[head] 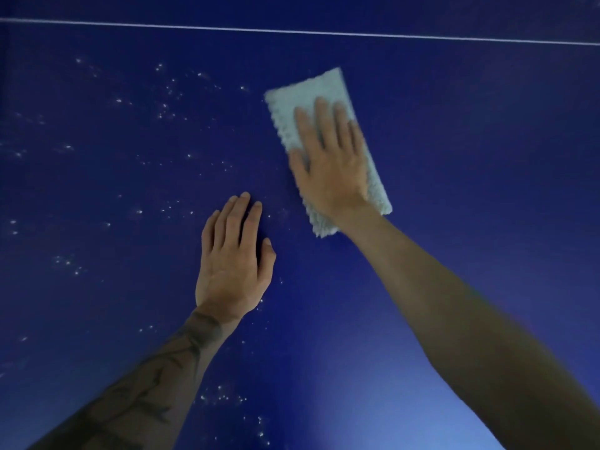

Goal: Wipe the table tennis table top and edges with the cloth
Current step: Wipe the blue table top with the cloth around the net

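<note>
Specks (165, 108) dot blue table (454, 157); flat right fingers (321, 118) press cloth (282, 105), relaxed left fingers (233, 219) rest empty.

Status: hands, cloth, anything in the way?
Right hand flat, pressing cloth onto table top. Left hand flat on the table top alongside. White specks scattered across the left side. No obstruction in view.
</note>
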